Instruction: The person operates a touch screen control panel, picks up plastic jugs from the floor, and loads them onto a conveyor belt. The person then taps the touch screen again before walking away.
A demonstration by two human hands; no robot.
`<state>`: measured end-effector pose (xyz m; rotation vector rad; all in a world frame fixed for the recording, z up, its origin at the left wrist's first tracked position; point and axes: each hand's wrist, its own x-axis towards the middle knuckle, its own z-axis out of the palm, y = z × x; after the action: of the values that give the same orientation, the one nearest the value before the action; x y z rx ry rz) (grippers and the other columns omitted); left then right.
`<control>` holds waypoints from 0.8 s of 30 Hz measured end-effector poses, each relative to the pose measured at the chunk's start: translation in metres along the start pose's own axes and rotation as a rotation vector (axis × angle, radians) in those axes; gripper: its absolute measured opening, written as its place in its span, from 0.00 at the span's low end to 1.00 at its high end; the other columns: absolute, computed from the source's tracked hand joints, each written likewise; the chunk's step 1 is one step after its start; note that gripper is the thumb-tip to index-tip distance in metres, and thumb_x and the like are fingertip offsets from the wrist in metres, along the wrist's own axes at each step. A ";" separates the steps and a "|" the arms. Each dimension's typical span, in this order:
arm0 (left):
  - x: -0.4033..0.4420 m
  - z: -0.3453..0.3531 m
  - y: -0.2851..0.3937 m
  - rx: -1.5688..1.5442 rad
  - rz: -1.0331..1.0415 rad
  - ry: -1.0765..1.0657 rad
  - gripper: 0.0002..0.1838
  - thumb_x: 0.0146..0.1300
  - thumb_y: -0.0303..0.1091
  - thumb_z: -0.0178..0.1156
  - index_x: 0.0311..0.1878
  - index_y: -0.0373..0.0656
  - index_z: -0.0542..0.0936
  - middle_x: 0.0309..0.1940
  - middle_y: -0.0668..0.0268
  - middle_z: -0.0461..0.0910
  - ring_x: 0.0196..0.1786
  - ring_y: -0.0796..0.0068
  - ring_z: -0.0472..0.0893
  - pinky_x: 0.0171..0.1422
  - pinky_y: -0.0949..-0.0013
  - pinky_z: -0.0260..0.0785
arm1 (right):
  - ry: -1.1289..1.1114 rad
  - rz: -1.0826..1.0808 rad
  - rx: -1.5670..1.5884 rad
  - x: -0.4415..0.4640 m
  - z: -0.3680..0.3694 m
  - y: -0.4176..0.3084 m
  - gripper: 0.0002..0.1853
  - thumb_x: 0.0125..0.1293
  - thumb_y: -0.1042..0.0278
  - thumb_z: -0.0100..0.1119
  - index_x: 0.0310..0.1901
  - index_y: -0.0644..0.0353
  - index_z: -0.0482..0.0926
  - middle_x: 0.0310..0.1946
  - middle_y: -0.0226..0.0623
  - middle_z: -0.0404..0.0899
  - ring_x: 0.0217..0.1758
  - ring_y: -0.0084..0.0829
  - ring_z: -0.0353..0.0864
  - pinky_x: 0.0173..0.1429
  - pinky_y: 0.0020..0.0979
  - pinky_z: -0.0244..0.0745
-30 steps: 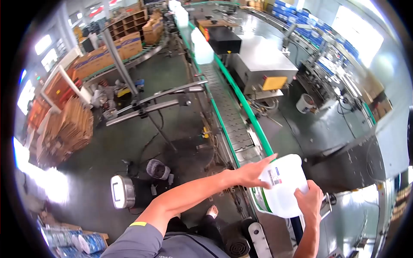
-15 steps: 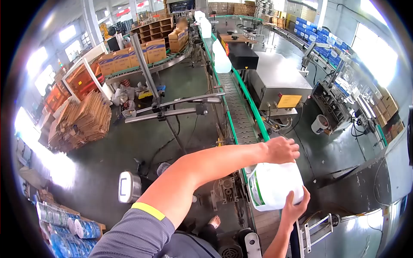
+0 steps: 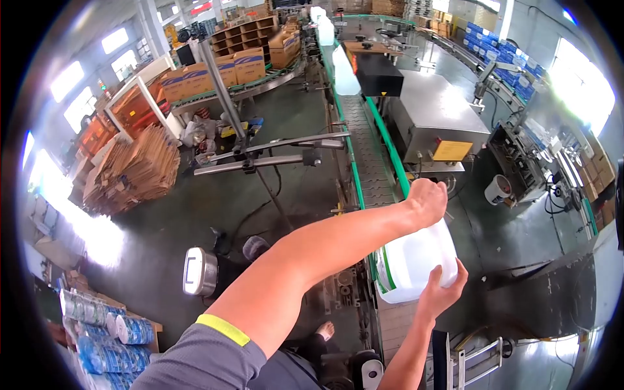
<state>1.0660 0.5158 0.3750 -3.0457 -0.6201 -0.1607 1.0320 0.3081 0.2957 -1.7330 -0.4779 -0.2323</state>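
Since the jug looks light, slick, its four-o'clock edge is aptly clasped by the right hand, left hand's grip unclear.

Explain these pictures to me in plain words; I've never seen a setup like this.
There is no robot here: a person works with two bare hands. Every picture comes from one camera worn on the head, looking forward and down; the edges look curved and dark.

The long track with green rails is a conveyor. Further along it stand more pale containers, with a metal cabinet beside it.

Over its near end is a white container. The right hand holds its near end, thumb on top. The left hand is curled at its far end; whether it grips is hidden.
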 end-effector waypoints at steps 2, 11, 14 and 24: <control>0.003 0.010 -0.017 -0.106 0.109 0.175 0.09 0.64 0.34 0.61 0.43 0.39 0.82 0.33 0.57 0.89 0.37 0.57 0.90 0.39 0.55 0.80 | 0.011 -0.116 -0.072 0.008 0.007 0.011 0.22 0.60 0.80 0.67 0.57 0.66 0.78 0.51 0.46 0.79 0.56 0.45 0.79 0.65 0.43 0.74; 0.023 0.016 -0.036 0.043 0.395 0.085 0.29 0.73 0.46 0.53 0.65 0.31 0.77 0.45 0.54 0.89 0.48 0.56 0.88 0.48 0.50 0.73 | 0.050 -0.118 -0.079 0.006 0.018 0.020 0.28 0.63 0.55 0.71 0.55 0.71 0.81 0.50 0.59 0.84 0.54 0.60 0.82 0.61 0.53 0.76; 0.029 0.030 -0.017 0.136 0.230 0.138 0.36 0.74 0.46 0.54 0.75 0.27 0.68 0.43 0.60 0.87 0.41 0.61 0.85 0.41 0.55 0.63 | 0.006 -0.129 -0.129 0.004 0.022 -0.009 0.25 0.64 0.61 0.70 0.55 0.73 0.79 0.49 0.57 0.82 0.52 0.56 0.82 0.60 0.50 0.77; 0.060 0.037 -0.079 0.232 0.530 0.224 0.09 0.64 0.35 0.58 0.32 0.48 0.86 0.32 0.66 0.88 0.35 0.62 0.88 0.34 0.54 0.74 | -0.064 -0.129 -0.170 0.029 0.055 0.029 0.24 0.67 0.72 0.67 0.62 0.70 0.76 0.57 0.53 0.80 0.59 0.53 0.80 0.68 0.47 0.74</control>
<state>1.0933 0.6132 0.3449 -2.7878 0.1745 -0.3723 1.0646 0.3627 0.2699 -1.8820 -0.6324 -0.3182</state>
